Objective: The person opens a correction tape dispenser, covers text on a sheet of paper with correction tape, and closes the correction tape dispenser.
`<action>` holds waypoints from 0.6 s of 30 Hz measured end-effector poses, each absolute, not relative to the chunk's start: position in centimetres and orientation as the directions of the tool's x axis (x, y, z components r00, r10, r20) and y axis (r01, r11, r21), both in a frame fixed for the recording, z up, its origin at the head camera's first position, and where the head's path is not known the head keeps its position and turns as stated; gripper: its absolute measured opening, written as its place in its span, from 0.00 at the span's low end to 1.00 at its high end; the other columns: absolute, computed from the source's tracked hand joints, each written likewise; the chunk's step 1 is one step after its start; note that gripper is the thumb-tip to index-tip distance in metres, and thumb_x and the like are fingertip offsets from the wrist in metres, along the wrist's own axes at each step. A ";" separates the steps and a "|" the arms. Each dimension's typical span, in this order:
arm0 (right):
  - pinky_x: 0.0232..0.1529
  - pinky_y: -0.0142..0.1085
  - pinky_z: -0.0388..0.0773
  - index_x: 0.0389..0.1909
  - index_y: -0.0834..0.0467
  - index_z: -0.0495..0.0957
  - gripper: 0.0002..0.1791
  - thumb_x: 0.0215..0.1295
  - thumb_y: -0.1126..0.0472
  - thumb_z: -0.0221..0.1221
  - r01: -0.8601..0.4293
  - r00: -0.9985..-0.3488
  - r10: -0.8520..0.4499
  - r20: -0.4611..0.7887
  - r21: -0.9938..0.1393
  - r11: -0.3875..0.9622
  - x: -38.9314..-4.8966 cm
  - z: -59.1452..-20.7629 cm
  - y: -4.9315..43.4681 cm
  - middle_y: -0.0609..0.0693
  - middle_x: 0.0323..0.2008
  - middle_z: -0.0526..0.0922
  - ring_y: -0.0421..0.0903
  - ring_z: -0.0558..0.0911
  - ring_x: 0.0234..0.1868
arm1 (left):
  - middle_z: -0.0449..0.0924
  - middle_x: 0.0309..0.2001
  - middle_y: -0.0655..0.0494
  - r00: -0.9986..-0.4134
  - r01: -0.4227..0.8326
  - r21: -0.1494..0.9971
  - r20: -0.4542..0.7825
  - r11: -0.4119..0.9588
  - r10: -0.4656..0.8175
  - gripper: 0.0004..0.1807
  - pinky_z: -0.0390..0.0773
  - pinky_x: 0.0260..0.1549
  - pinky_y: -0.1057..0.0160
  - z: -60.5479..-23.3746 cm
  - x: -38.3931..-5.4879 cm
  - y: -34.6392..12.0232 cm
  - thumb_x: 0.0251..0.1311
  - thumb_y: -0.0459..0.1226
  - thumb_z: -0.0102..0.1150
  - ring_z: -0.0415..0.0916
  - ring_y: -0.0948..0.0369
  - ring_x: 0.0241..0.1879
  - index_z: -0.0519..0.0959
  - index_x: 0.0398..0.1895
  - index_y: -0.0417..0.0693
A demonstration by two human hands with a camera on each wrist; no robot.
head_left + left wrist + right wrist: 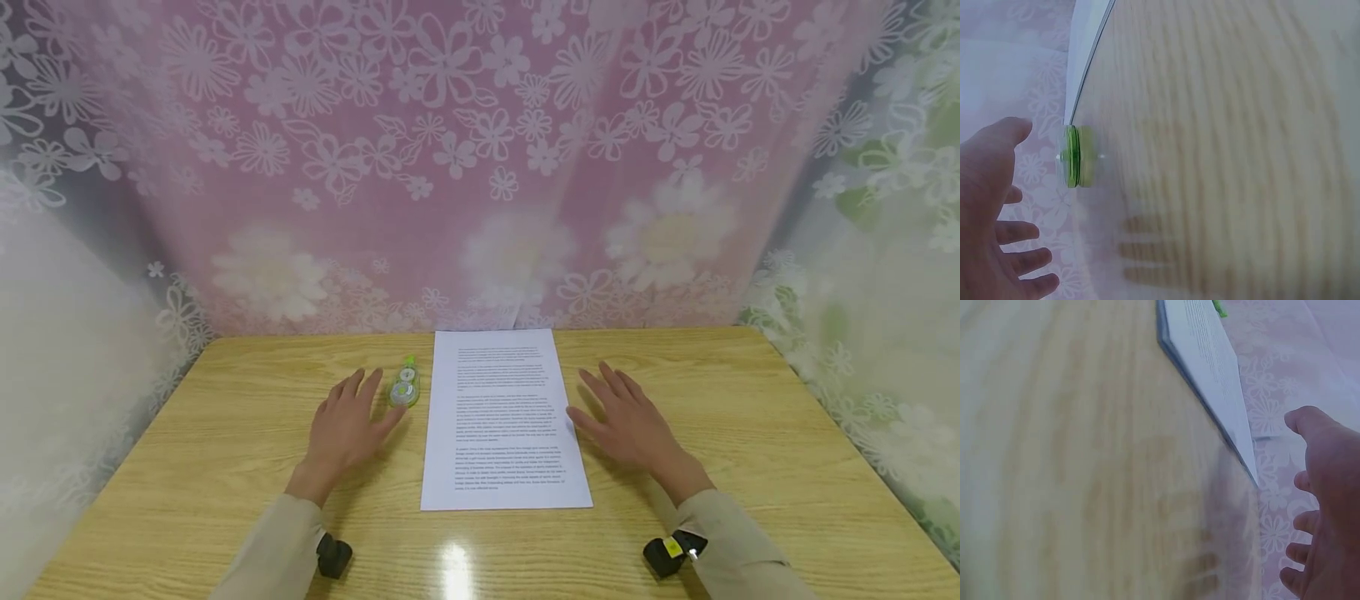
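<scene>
A printed sheet of paper (498,425) lies on the wooden table between the two hands. Just left of it is a green correction tape dispenser (404,387) with clear round windows; the left wrist view shows the dispenser (1072,156) edge-on. My left hand (351,429) hovers beside the dispenser, fingers spread and holding nothing. On the other side, my right hand (626,425) is held over the table with fingers apart, its thumb close to the paper's right edge. In the right wrist view the paper (1210,369) slants past that hand (1335,494).
A pink curtain (420,208) with white flowers hangs along the table's far edge. Pale floral cloth (885,350) closes off the sides. The table (225,433) has a glossy wood-grain top. Each wrist wears a small black camera (333,556).
</scene>
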State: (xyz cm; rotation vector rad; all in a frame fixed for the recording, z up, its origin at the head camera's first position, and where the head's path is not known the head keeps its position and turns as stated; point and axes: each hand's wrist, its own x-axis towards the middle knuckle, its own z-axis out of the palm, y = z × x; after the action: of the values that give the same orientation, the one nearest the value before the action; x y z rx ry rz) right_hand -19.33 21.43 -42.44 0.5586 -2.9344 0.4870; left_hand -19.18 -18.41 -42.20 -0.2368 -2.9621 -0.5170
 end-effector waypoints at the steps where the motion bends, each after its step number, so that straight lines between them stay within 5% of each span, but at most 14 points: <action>1: 0.66 0.55 0.48 0.70 0.62 0.60 0.37 0.70 0.41 0.49 -0.376 -0.925 -0.340 0.168 -0.290 0.880 -19.5 -42.4 21.3 0.68 0.70 0.54 0.64 0.53 0.70 | 0.57 0.68 0.37 -0.980 0.174 0.329 0.149 0.928 0.131 0.40 0.62 0.54 0.35 -42.1 -19.3 -18.3 0.64 0.60 0.49 0.57 0.36 0.63 0.60 0.71 0.44; 18: 0.65 0.58 0.50 0.71 0.61 0.58 0.39 0.70 0.39 0.48 -0.350 -0.937 -0.327 0.125 -0.312 0.883 -21.5 -42.1 19.7 0.66 0.71 0.52 0.65 0.53 0.70 | 0.65 0.64 0.38 -0.988 0.143 0.323 0.109 0.936 0.113 0.39 0.70 0.49 0.41 -41.4 -20.8 -17.0 0.65 0.57 0.49 0.66 0.39 0.59 0.63 0.68 0.38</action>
State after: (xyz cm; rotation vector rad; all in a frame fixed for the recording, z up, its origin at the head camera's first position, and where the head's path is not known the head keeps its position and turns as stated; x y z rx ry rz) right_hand -21.48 19.70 -42.12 0.5373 -2.9817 0.5144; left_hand -20.81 -17.02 -41.41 -0.1994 -3.0034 -0.5113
